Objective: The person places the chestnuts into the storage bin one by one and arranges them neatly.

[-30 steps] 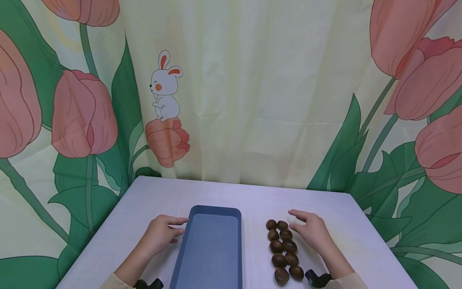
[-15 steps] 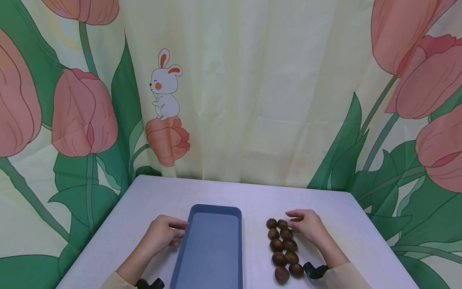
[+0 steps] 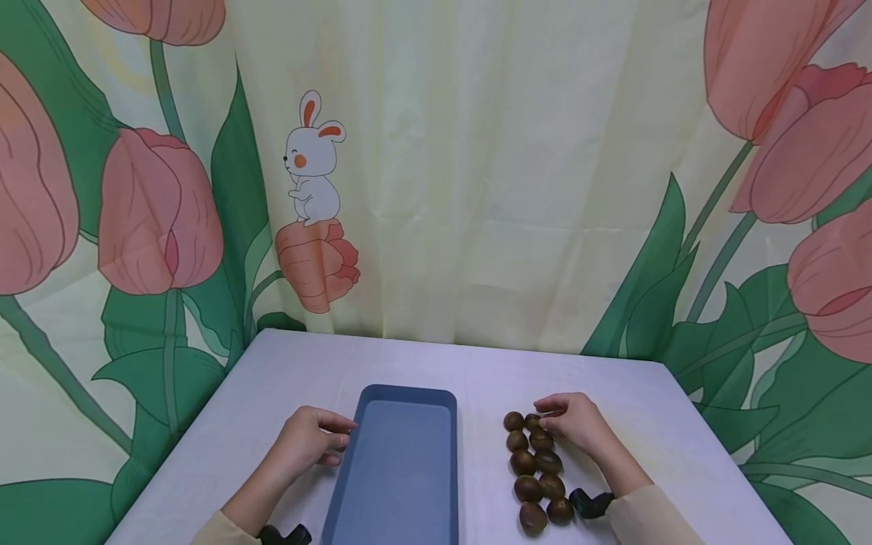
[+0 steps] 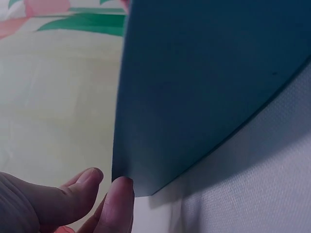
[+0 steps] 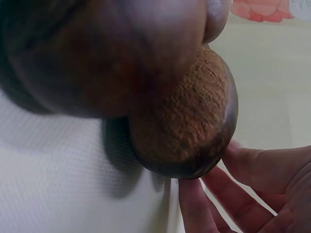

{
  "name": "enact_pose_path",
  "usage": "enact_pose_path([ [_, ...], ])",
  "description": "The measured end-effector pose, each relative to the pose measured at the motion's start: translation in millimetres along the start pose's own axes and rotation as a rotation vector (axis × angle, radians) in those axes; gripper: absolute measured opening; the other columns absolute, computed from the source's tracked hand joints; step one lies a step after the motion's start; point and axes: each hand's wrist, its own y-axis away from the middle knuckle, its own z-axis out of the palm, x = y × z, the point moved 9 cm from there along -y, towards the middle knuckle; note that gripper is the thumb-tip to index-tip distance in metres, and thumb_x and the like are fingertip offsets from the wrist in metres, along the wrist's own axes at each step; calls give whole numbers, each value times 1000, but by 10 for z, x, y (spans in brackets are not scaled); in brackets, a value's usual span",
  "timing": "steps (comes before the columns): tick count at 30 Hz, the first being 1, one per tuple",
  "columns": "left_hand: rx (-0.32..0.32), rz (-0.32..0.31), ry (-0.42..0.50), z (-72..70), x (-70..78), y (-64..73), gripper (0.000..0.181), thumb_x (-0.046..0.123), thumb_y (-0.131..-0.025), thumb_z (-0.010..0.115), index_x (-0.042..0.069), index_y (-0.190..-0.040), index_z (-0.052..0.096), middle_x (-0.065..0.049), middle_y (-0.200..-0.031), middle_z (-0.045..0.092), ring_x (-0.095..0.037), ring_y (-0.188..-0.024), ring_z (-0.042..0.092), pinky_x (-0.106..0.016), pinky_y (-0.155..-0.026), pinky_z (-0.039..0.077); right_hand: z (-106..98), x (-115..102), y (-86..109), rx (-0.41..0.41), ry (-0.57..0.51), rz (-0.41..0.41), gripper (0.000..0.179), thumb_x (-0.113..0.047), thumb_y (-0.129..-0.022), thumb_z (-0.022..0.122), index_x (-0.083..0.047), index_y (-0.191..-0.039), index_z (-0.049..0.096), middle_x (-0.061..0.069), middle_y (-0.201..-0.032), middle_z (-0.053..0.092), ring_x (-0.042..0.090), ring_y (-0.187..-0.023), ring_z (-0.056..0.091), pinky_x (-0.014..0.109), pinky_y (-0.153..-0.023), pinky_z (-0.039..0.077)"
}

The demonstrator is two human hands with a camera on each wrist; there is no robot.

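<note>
A blue rectangular tray (image 3: 409, 469) lies on the table. My left hand (image 3: 304, 443) is at its left rim; in the left wrist view a fingertip (image 4: 120, 194) meets the tray's wall (image 4: 194, 87), while the thumb is apart from it. Right of the tray, brown chestnuts (image 3: 523, 463) lie in two columns. My right hand (image 3: 579, 420) is at the far end of the right column, index finger and thumb around the farthest chestnut (image 3: 532, 421). The right wrist view shows its fingers (image 5: 194, 204) behind a nearer chestnut (image 5: 189, 116), which hides whether they pinch.
A white cloth covers the table (image 3: 484, 386). Behind it hangs a curtain (image 3: 477, 189) printed with tulips and a rabbit. Black wrist devices (image 3: 591, 503) sit under both wrists, the right one close beside the near chestnuts.
My right hand has moved left and in to the farthest chestnut of the right column, its finger and thumb drawing closer. My left hand stays at the tray's rim.
</note>
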Motion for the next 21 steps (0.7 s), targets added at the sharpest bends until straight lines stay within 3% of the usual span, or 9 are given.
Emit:
enact_pose_path([
  [7,-1,-7,7,15,-22,-12,23,-12,-88,78,0,-106,84,-15,-102,74,-16,-73,71,-34,-61,66,19,2,-51,-8,72,-18,26,3,-91,78,-3,-116,81,12,-112,81,24,-101,75,39,-84,65],
  [21,-1,-7,6,36,-79,-42,21,-13,-88,77,0,-104,83,-14,-99,73,-17,-73,70,-33,-60,65,82,60,-126,-55,85,-27,24,0,-94,77,-8,-116,81,5,-110,79,21,-104,70,44,-93,62],
])
